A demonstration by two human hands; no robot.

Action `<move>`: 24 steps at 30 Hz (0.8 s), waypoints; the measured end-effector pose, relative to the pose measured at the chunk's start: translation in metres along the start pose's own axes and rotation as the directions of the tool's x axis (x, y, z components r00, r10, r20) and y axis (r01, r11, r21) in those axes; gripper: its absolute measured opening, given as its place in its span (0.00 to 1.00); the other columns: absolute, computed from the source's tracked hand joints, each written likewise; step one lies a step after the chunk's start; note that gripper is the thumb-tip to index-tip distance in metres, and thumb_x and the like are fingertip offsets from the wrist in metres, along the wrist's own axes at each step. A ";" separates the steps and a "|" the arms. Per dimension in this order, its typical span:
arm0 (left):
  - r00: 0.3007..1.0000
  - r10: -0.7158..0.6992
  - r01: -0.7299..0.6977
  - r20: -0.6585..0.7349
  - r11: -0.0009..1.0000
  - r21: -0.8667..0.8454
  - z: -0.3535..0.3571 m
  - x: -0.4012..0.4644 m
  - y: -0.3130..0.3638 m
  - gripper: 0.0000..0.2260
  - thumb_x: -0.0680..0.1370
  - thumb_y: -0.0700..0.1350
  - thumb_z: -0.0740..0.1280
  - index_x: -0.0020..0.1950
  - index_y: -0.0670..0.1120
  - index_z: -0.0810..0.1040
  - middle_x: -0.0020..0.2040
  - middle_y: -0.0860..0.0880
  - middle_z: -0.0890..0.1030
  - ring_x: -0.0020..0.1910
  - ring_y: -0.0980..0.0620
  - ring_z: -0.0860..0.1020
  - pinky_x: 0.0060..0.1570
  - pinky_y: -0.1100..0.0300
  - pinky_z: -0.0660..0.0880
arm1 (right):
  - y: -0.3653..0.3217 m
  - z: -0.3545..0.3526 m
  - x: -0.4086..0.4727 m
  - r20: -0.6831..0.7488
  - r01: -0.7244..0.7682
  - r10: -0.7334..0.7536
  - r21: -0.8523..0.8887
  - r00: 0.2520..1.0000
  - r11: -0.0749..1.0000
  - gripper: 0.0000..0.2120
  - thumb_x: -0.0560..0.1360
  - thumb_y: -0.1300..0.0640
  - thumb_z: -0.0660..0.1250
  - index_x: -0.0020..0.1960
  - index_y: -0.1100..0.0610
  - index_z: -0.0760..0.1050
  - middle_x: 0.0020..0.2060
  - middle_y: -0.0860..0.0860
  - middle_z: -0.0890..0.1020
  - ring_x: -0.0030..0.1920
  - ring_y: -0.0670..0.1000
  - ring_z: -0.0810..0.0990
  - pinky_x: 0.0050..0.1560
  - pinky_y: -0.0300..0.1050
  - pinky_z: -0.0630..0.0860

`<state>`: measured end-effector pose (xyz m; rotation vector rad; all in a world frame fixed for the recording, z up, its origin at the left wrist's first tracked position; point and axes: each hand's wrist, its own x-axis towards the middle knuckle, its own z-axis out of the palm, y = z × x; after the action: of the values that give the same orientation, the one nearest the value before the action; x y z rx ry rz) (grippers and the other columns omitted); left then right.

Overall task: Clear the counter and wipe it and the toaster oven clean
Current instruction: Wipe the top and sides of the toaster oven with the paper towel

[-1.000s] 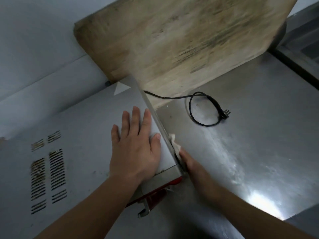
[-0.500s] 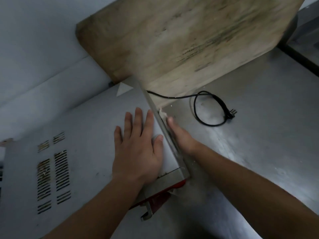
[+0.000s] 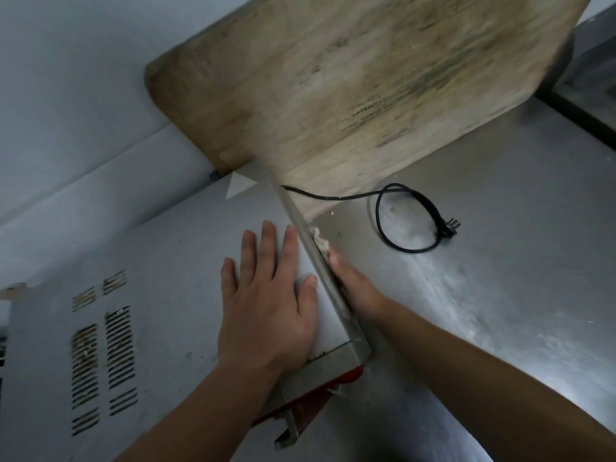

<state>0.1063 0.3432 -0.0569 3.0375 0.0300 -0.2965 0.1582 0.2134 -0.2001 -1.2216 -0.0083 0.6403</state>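
— Head view: how is the toaster oven (image 3: 160, 295) held?

— It is pressed from above by the left hand (image 3: 266, 305), fingers flat and spread, close to its right edge.

— And that edge?

— A pale cloth (image 3: 320, 242) is pressed against the oven's right side by the right hand (image 3: 353, 285); whether it is gripped or only pushed cannot be told.

— Where is free room seen?

— Bare counter (image 3: 500, 261) is seen to the right. A looped power cord (image 3: 406, 221) lies near the cloth, and a wooden board (image 3: 350, 78) is leaned up behind.
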 end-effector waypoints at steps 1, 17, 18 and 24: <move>1.000 0.002 -0.002 0.000 1.000 -0.001 0.000 0.001 0.000 0.33 0.76 0.64 0.32 0.80 0.58 0.32 0.79 0.55 0.30 0.76 0.55 0.27 0.78 0.46 0.35 | 0.008 -0.002 -0.018 -0.005 -0.014 0.014 -0.015 1.000 1.000 0.29 0.79 0.38 0.59 0.77 0.48 0.64 0.74 0.46 0.70 0.74 0.44 0.67 0.78 0.52 0.58; 1.000 -0.002 0.002 0.003 1.000 -0.014 -0.001 0.002 0.000 0.32 0.77 0.63 0.35 0.80 0.58 0.34 0.80 0.56 0.30 0.77 0.54 0.27 0.77 0.45 0.35 | 0.020 -0.016 0.060 0.052 -0.008 0.009 -0.018 0.999 1.000 0.32 0.79 0.35 0.58 0.76 0.54 0.67 0.73 0.51 0.71 0.74 0.50 0.67 0.77 0.57 0.58; 1.000 -0.005 0.005 0.004 1.000 -0.013 -0.001 0.002 0.000 0.32 0.76 0.63 0.35 0.80 0.58 0.33 0.80 0.56 0.30 0.77 0.54 0.27 0.77 0.45 0.35 | 0.009 -0.012 0.080 0.051 -0.004 0.005 -0.018 0.999 1.000 0.33 0.79 0.35 0.57 0.76 0.55 0.67 0.73 0.52 0.71 0.74 0.50 0.67 0.78 0.56 0.58; 1.000 0.004 -0.004 -0.002 1.000 -0.027 -0.001 0.002 0.000 0.32 0.77 0.63 0.36 0.80 0.58 0.34 0.80 0.55 0.31 0.77 0.54 0.28 0.77 0.46 0.34 | -0.016 -0.002 0.126 -0.010 0.004 -0.004 -0.078 1.000 0.997 0.31 0.77 0.33 0.55 0.70 0.53 0.73 0.66 0.52 0.78 0.68 0.50 0.74 0.75 0.56 0.63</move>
<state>0.1087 0.3436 -0.0567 3.0105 0.0285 -0.2902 0.2701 0.2670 -0.2281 -1.2998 -0.0271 0.6348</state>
